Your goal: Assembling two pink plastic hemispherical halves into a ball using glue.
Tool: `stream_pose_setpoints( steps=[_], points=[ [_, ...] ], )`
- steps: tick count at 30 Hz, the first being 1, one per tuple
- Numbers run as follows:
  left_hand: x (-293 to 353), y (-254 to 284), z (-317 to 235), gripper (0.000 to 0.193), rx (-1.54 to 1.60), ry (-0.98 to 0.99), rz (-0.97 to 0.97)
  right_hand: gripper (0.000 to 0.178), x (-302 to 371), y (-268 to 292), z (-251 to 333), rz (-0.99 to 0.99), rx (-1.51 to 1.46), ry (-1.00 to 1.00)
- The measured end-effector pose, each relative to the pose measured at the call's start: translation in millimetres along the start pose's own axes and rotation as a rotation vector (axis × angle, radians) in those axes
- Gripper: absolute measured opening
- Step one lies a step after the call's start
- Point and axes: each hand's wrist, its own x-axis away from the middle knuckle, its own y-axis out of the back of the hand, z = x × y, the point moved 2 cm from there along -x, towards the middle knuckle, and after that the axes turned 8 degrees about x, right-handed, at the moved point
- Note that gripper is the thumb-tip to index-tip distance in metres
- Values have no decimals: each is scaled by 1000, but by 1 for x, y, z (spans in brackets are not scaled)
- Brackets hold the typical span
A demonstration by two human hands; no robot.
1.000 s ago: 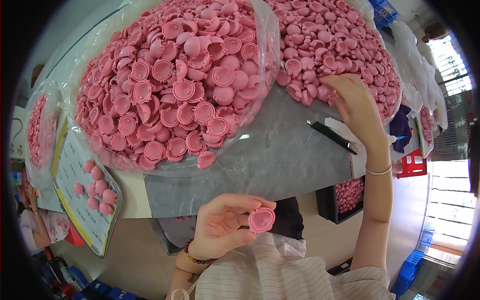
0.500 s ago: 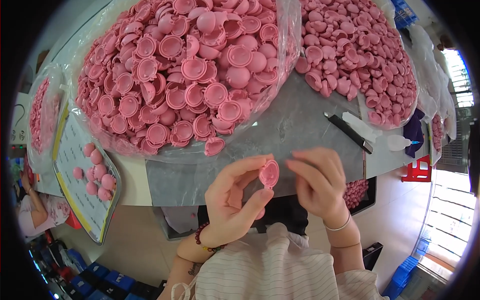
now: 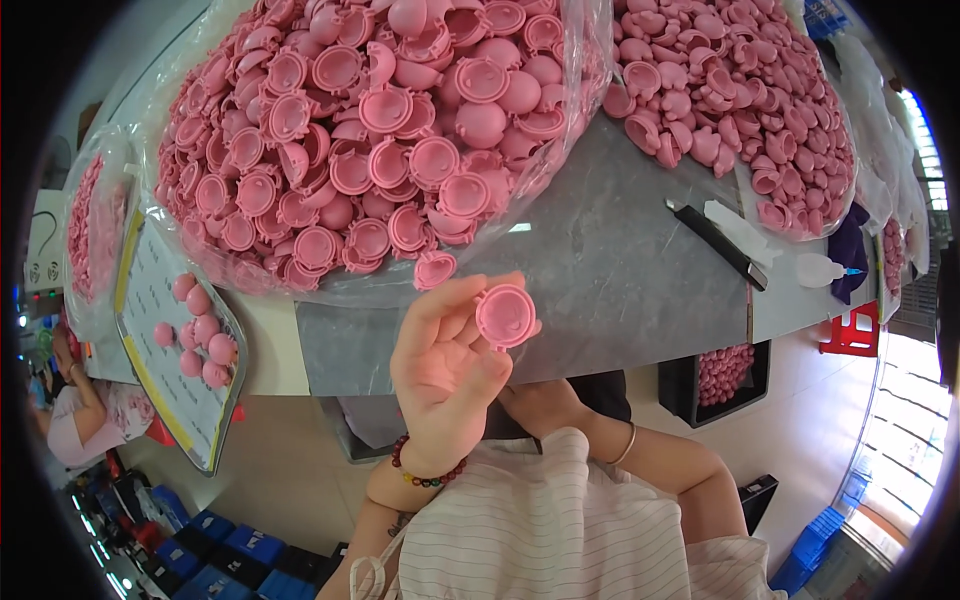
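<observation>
My left hand [image 3: 436,372] pinches a pink plastic half-shell [image 3: 505,318] between thumb and fingers, its hollow round side facing up at me. A wristband of dark beads circles that wrist. My right hand [image 3: 541,406] is low beside the left palm, below the grey table edge. Its fingers are partly hidden behind my left hand, so I cannot see whether they hold anything. Just beyond my left fingertips a loose pink half-shell [image 3: 435,269] lies at the edge of a big heap of similar half-shells [image 3: 330,150] in a clear plastic bag.
A second heap of smaller pink parts [image 3: 720,90] lies at the back right. Nearer are a black-handled cutter [image 3: 718,245], a white squeeze bottle [image 3: 818,270] and a red crate [image 3: 850,330]. A tray [image 3: 165,385] with pink balls stands left. A black bin [image 3: 712,385] holds pink pieces.
My right hand has moved down and left, from beside the half-shell to behind my left wrist. My left hand has shifted slightly left and up, turning the half-shell's opening more toward me.
</observation>
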Motion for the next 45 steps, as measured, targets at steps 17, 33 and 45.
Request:
stream_pose_setpoints(
  steps=[17,33,45],
  points=[
    [0,1,-2,44,52,6,-30,15,-23,182,-64,-170,-703,-383],
    [4,-11,-9,42,-181,139,90,30,-27,179,-63,-481,-505,-319],
    [5,-17,-7,35,-374,136,269,31,-35,174,-52,-505,-461,-25]
  ],
)
